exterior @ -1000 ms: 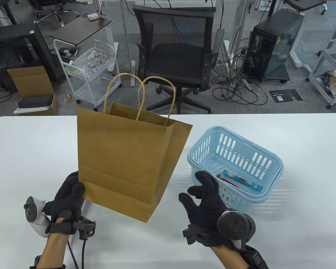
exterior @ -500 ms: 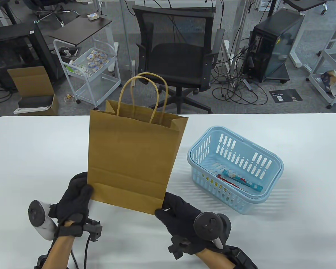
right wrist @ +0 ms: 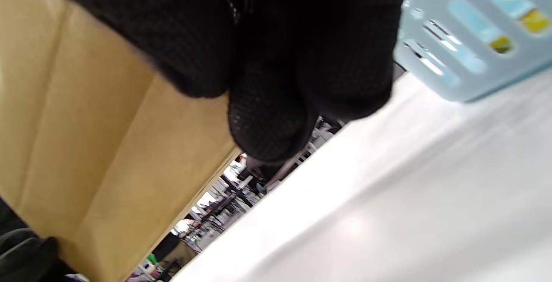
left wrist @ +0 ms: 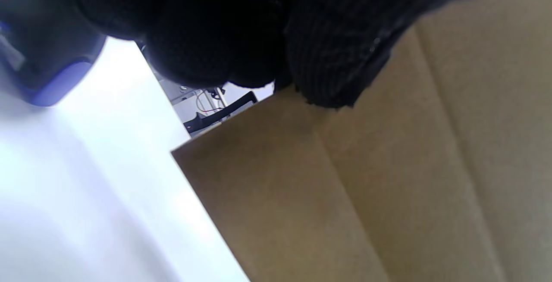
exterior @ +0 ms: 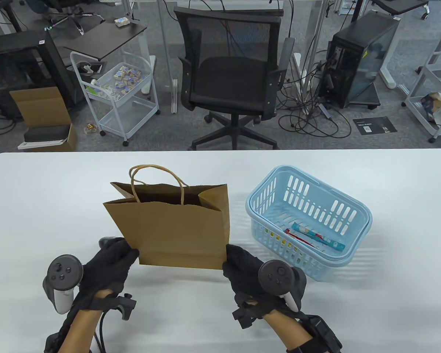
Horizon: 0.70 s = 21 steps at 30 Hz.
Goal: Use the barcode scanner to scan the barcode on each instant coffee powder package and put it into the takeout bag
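The brown paper takeout bag [exterior: 176,231] stands on the white table [exterior: 40,198], its mouth open upward and its handles drooping. My left hand [exterior: 126,253] grips its lower left corner and my right hand [exterior: 231,257] grips its lower right corner. The left wrist view shows gloved fingers [left wrist: 336,57] against the bag's paper [left wrist: 388,187]; the right wrist view shows fingers [right wrist: 267,114] at the bag's edge [right wrist: 108,144]. A long coffee stick package [exterior: 314,235] lies in the light blue basket [exterior: 360,217]. A dark object [exterior: 106,242] behind my left hand may be the scanner.
The basket stands just right of the bag and close to my right hand; yellow packets show through its slots [right wrist: 500,42]. Beyond the table's far edge stand a black office chair [exterior: 231,73] and a white cart [exterior: 117,92].
The bag came down from a raised, tilted pose to stand lower on the table with its mouth showing. My right hand moved from mid-air to the bag's lower right corner.
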### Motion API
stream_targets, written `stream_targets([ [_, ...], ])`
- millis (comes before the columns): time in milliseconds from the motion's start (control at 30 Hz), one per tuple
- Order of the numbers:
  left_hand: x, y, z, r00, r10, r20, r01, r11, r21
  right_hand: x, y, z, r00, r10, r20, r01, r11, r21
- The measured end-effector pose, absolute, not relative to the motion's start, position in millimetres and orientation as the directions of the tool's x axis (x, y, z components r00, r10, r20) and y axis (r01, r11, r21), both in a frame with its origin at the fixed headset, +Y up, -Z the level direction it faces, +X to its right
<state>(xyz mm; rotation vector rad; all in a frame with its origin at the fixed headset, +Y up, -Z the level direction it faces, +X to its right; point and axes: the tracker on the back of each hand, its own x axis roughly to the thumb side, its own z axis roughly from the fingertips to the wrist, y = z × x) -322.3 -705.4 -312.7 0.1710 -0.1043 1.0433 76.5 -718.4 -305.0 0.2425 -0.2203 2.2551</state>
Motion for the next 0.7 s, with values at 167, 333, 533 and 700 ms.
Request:
stream_targets([
  [167, -314.8, -715.5, -318.1, 0.54, 0.835, 0.101, -0.841, 0.533, 0.093, 78.9, -738.6, -318.6, -0.564, 0.813, 0.147, -0.817, -0.575, 0.045],
  [333, -308.1, -727.2, -325.1, 0.536, 0.843, 0.046, -0.844, 0.534, 0.058, 77.3, -750.9, -325.6, -0.551, 0.831, 0.076, -0.819, -0.556, 0.144],
  [533, -302.0, -740.1, -332.7, 0.501, 0.865, 0.001, -0.865, 0.501, -0.02, 80.3, -762.1, -332.9, -0.523, 0.852, -0.003, -0.836, -0.512, 0.196],
  [700, -297.5, -746.6, -336.3, 0.478, 0.878, -0.019, -0.877, 0.477, -0.049, 81.2, -765.2, -334.5, -0.531, 0.847, -0.014, -0.829, -0.517, 0.212],
])
